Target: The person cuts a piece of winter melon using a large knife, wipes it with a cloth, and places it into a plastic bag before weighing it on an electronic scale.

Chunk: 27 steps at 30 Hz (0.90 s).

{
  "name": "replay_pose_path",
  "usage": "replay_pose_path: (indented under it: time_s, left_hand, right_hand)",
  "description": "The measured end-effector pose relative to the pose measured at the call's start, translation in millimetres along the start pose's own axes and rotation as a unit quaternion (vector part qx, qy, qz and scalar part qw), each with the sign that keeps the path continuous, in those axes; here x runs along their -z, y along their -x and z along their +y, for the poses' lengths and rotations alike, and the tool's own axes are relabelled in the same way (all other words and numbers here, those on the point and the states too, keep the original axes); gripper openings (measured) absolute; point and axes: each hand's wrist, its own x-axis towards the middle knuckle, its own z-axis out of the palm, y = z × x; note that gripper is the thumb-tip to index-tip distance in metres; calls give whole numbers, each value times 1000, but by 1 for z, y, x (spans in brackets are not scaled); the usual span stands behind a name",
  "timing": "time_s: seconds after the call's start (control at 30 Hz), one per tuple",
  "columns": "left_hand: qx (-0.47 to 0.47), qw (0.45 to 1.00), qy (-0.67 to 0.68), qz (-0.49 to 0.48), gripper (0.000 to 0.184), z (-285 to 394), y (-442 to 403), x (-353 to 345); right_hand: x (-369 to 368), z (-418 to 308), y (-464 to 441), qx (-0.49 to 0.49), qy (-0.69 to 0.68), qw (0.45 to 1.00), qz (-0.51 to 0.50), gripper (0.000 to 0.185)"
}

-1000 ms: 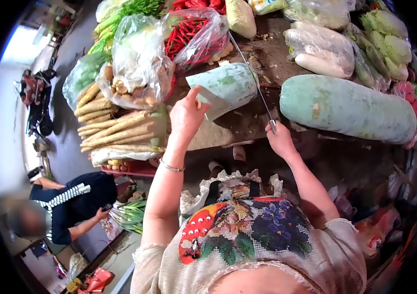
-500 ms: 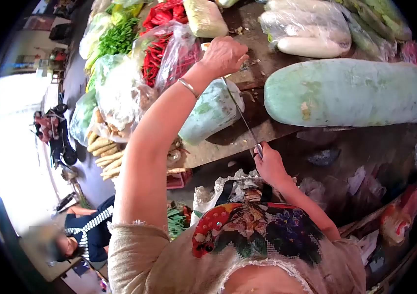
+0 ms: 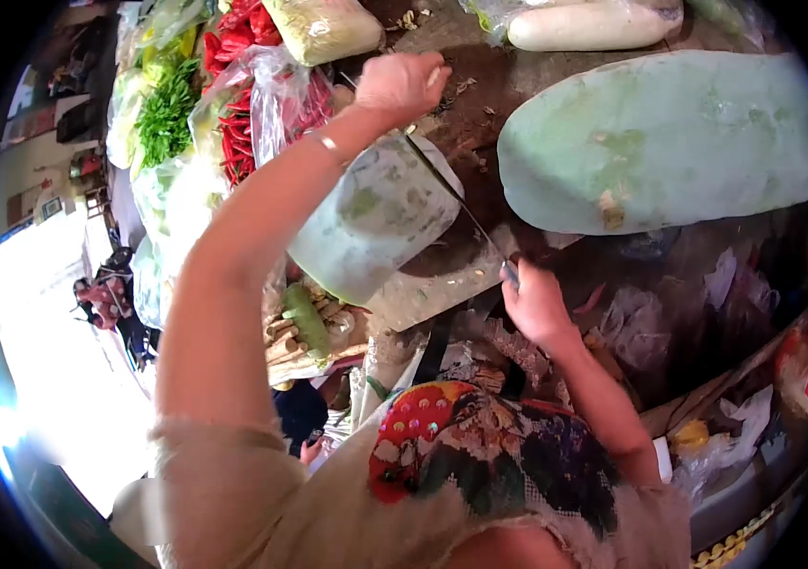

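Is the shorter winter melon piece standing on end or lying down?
Lying down: the winter melon piece has its long, rind-covered side facing up; the right hand holds a knife across one end.

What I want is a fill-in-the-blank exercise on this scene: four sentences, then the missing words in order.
1. The right hand grips the knife by its ___.
2. The left hand is ___ from the person's body than the right hand.
3. The larger melon lies to the ___ of the smaller melon.
4. The chillies are ___ in colour.

Missing words: handle; farther; right; red.
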Motion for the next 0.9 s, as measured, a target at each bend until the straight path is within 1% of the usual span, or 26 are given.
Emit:
replay_pose_path:
  time_s: [0.03,0.07,0.13,0.2,0.23,0.27,0.33,0.37,0.4,0.47,0.53,0.6,0.63,0.67,0.73,0.77,0.8,0.83,0.87,0.9]
  left_hand:
    - [-6,1000,-11,-7,25,-6,6,-22]
    - [-18,999,-27,-4,25,-15,-7,-31]
    - [15,1000,26,-10,24,-14,4,-25]
    - [17,999,41,-26,23,-14,12,-30]
    - [12,999,46,-22,23,-16,1,-30]
    - [7,999,44,-21,23,-18,-4,-30]
    - [5,997,71,-20,24,-18,2,-36]
    - [9,996,74,-37,24,-21,3,-40]
    - [7,997,72,-32,24,-23,4,-40]
    - [-14,996,71,-61,24,-28,13,-37]
    - [-23,996,73,-51,27,-28,4,-26]
    - [-17,987,162,-2,27,-27,-4,-9]
    - [-38,984,175,26,27,-20,-5,10]
    - [-9,983,181,8,24,-3,0,45]
    - [25,985,168,40,22,16,18,93]
    - [51,980,185,55,21,22,35,113]
    - [78,974,203,70,21,27,56,131]
    - [79,975,173,114,19,28,78,138]
    - [111,971,169,129,16,30,104,146]
    - [151,966,130,167,14,25,132,144]
  right_hand:
    - [1,2,-10,6,46,999,6,24]
    - [-3,4,-6,6,49,998,28,23]
    - [-1,-12,-1,-65,85,994,-12,26]
    - [-4,-8,2,-46,66,996,40,34]
    - [-2,-5,2,-22,51,997,62,41]
    - [-2,-3,-2,-23,48,996,66,41]
    - [-7,3,-2,24,6,989,147,43]
    - [-9,1,-3,12,21,989,144,43]
    - [-8,1,-5,16,21,988,149,43]
    - [-13,0,1,14,56,989,139,42]
    - [-13,3,-2,30,56,985,160,43]
    - [-8,5,-5,5,21,991,131,45]
    - [-5,6,-4,7,26,991,127,45]
    - [0,6,-5,0,-14,993,118,45]
    - [7,2,-6,-12,-97,991,95,45]
    - [7,-4,-6,-29,-103,990,96,44]
    - [5,-8,-5,-17,-98,991,90,44]
    - [1,-12,-6,36,-72,985,151,43]
    - [-1,-17,-10,92,-49,971,214,41]
    - [3,-28,-13,128,-67,963,229,35]
